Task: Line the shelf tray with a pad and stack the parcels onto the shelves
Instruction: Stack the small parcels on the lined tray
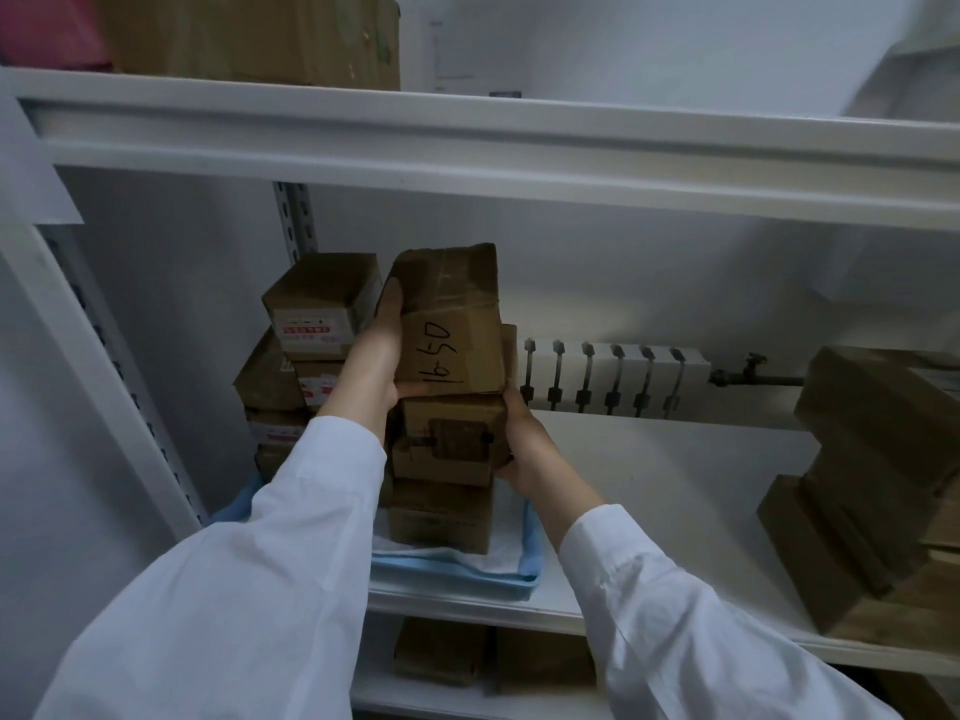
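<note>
Sleeves point(260, 589): white, lower frame.
Left hand point(375, 356): grips marked parcel point(451, 324) along its left face.
Right hand point(524, 441): cups parcel beneath point(449, 444), right side.
Marked parcel: centre frame, long axis upward, topping stack in blue tray point(530, 569).

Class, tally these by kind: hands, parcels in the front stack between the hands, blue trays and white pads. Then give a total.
Hands: 2 (left hand, right hand)
Parcels plainly seen in the front stack: 3 (top parcel, middle parcel, bottom parcel)
Blue tray: 1
White pad: 1
Total: 7
</note>
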